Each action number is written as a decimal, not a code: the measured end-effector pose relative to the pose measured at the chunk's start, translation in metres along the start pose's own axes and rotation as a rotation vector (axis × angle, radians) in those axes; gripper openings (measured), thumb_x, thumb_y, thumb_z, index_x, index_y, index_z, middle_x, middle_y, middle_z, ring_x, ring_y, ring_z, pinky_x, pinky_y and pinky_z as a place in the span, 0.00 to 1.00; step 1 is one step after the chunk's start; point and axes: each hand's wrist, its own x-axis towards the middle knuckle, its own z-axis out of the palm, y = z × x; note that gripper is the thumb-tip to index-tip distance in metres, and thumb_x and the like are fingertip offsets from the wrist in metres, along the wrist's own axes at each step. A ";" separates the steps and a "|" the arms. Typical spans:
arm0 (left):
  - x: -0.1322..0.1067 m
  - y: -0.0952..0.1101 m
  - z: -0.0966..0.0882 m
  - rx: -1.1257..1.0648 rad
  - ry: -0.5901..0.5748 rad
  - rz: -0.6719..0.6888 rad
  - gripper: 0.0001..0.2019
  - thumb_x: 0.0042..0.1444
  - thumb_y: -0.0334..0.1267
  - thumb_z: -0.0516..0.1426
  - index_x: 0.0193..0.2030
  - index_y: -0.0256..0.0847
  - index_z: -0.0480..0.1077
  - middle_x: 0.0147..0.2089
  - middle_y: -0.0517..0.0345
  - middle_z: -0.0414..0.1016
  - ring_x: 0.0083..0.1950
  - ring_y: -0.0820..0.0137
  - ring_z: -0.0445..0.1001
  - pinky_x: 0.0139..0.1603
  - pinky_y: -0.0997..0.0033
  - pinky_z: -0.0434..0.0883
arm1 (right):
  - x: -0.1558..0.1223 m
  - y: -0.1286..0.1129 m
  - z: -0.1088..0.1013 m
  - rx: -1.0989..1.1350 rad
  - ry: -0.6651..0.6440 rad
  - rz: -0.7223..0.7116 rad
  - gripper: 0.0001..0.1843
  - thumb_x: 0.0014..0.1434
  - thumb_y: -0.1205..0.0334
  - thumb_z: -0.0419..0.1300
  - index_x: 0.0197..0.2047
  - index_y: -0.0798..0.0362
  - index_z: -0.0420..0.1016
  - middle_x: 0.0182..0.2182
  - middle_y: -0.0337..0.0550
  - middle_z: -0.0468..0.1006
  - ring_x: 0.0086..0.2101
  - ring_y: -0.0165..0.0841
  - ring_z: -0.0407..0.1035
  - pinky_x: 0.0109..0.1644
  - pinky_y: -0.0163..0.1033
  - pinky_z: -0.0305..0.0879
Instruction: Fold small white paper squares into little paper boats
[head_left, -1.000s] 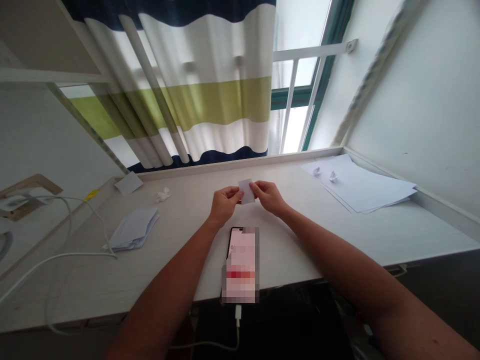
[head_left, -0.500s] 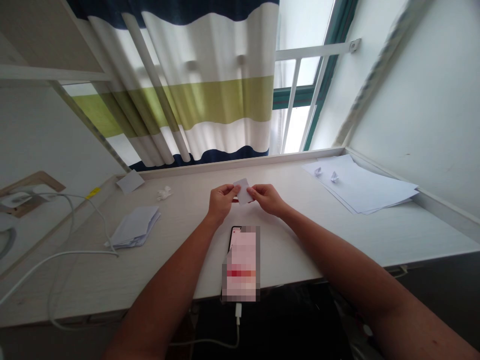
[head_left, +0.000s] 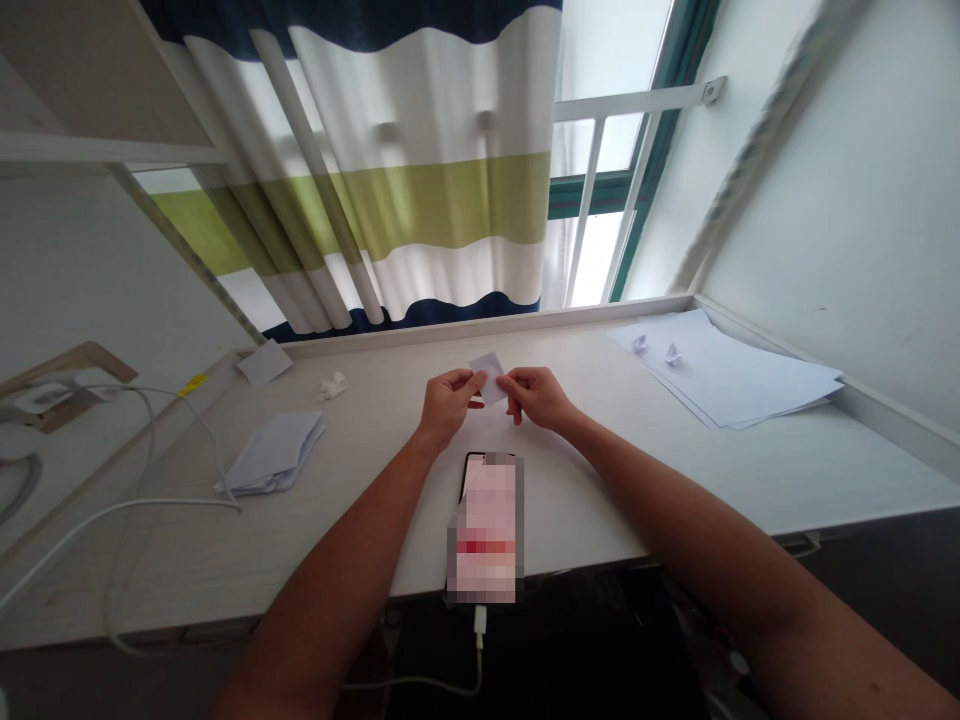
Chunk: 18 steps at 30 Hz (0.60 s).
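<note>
Here, mid-frame, the person's left hand [head_left: 448,407] and right hand [head_left: 541,397] both pinch a small white paper [head_left: 490,377] between thumb and fingers; a phone [head_left: 486,528] lies at lower centre, a paper stack [head_left: 274,450] toward the frame's lower left.

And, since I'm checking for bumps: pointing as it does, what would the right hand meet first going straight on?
Beyond the white paper piece the right hand pinches, probably the left hand; depth is unclear.

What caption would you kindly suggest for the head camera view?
Left hand and right hand hold a small white paper piece over a pale wood-grained desk, beyond a black-edged rectangular phone.
</note>
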 end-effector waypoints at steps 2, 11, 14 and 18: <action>0.001 -0.001 -0.001 0.010 0.013 0.010 0.26 0.47 0.61 0.74 0.34 0.37 0.80 0.32 0.55 0.81 0.34 0.68 0.79 0.35 0.67 0.81 | -0.001 0.000 0.001 0.046 -0.058 0.006 0.36 0.56 0.23 0.66 0.31 0.52 0.73 0.20 0.41 0.80 0.16 0.30 0.70 0.21 0.33 0.63; 0.000 -0.002 -0.002 0.006 -0.027 -0.012 0.25 0.48 0.60 0.73 0.35 0.37 0.78 0.31 0.55 0.81 0.33 0.67 0.79 0.31 0.67 0.80 | 0.000 0.000 -0.002 0.090 -0.111 0.046 0.34 0.56 0.28 0.71 0.33 0.50 0.67 0.21 0.41 0.82 0.18 0.32 0.75 0.24 0.34 0.68; -0.002 -0.002 -0.001 0.007 -0.034 -0.009 0.24 0.49 0.57 0.73 0.37 0.37 0.79 0.32 0.55 0.81 0.35 0.67 0.79 0.32 0.67 0.80 | 0.000 0.000 -0.003 0.076 -0.058 0.052 0.32 0.58 0.29 0.70 0.33 0.50 0.68 0.20 0.40 0.81 0.18 0.32 0.75 0.25 0.34 0.68; -0.001 -0.004 -0.002 0.034 -0.024 -0.009 0.23 0.49 0.57 0.73 0.37 0.37 0.80 0.32 0.54 0.81 0.34 0.67 0.79 0.31 0.68 0.79 | 0.000 0.002 -0.002 0.033 -0.029 0.025 0.32 0.58 0.28 0.69 0.33 0.51 0.71 0.17 0.38 0.78 0.17 0.31 0.72 0.24 0.34 0.65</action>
